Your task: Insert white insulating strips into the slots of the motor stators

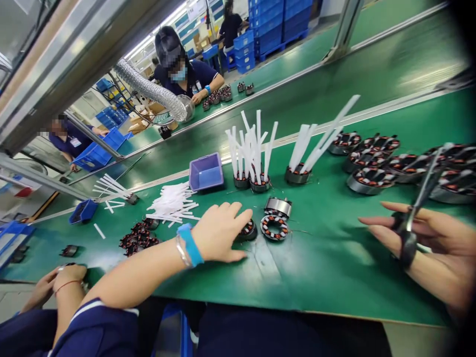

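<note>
1. The near ring [253, 233] sits on the green desk [320, 277], just beside the index finger of the left hand [220, 232], which covers its left part; its full outline cannot be made out.
2. What shows of it is a dark, rounded side with a little colour inside. The flat ring [284, 228] just to its right shows the pattern better: orange and white segments around a hole, with thin wires trailing off, their ends hard to follow.
3. The left hand is palm down with fingers spread and closed on nothing; whether a fingertip touches the near ring cannot be told.
4. The right hand [420, 248] grasps black-handled scissors [424, 191], blades upward and blurred; how far they are parted is unclear. The hand's wrist fades into the dark right edge.
5. Behind the flat ring, a silver-sided ring [278, 207] lies with its top mostly turned from view.
6. Farther back, white strips [256, 148] stand in rings, overlapping too much to count.
7. More rings [372, 179] cluster at right, the outermost cut off.
8. At lower left, a co-worker's hands [69, 278] partly hide what they handle.
</note>
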A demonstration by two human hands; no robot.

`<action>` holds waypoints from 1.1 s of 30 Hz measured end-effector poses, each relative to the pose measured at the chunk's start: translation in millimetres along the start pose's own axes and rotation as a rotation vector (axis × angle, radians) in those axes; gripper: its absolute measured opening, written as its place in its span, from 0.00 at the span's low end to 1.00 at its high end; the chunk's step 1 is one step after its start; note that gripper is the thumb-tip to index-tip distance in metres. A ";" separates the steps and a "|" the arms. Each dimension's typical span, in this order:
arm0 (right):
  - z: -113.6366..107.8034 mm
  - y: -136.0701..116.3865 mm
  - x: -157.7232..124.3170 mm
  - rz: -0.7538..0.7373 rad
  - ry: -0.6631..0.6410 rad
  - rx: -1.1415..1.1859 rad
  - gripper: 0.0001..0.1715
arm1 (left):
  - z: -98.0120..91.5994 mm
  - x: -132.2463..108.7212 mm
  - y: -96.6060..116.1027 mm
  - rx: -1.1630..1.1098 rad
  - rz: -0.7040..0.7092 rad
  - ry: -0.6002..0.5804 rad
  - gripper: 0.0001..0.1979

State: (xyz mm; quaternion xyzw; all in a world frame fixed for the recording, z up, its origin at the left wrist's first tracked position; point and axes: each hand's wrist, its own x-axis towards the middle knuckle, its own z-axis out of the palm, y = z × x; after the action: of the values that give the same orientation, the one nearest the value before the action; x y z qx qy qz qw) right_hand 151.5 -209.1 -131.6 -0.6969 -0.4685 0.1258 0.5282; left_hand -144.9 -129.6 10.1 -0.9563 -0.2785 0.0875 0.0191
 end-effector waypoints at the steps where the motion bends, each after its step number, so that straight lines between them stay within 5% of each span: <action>1: -1.5 -4.4 0.5 0.012 -0.009 0.028 0.34 | -1.0 10.3 6.3 0.037 -0.005 -0.078 0.26; 4: -4.8 -17.6 1.2 0.038 -0.007 0.062 0.31 | 2.9 21.3 5.7 -0.007 -0.041 -0.166 0.14; 6: -6.5 -24.9 1.4 0.056 -0.014 0.073 0.29 | 13.5 12.0 -1.3 -0.214 -0.134 -0.065 0.17; 10: -8.9 -34.1 0.7 0.107 -0.021 0.099 0.26 | 47.5 -21.8 -8.9 -0.674 -0.338 0.330 0.25; 15: -10.6 -38.3 -3.2 0.097 -0.048 0.106 0.25 | 76.1 -45.2 -3.0 -0.672 -0.405 0.348 0.22; 19: -10.6 -34.5 -3.4 0.072 -0.046 0.105 0.26 | 80.8 -44.8 7.3 -0.874 -0.457 0.510 0.15; 21: -10.7 -33.3 -2.0 0.072 -0.039 0.111 0.27 | 71.4 -39.2 10.5 -0.781 -0.396 0.450 0.21; 23: -11.5 -34.8 -0.3 0.075 -0.059 0.108 0.27 | 53.0 -30.4 11.3 -0.559 -0.302 0.269 0.29; 27: -13.8 -39.4 2.3 0.043 -0.098 0.099 0.25 | 18.2 -14.1 10.0 -0.240 -0.175 -0.065 0.23; 29: -14.3 -38.3 2.4 0.027 -0.097 0.107 0.25 | 18.9 -14.4 10.5 -0.249 -0.187 -0.074 0.17; 33: -12.1 -32.7 0.3 -0.002 -0.093 0.120 0.25 | 51.1 -32.3 12.6 -0.475 -0.337 0.167 0.15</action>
State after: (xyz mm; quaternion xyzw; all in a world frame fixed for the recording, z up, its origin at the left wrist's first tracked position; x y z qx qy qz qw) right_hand 142.8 -216.3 -98.6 -0.6569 -0.4850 0.1852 0.5468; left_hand -174.1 -158.2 -36.2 -0.8782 -0.4432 -0.0632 -0.1682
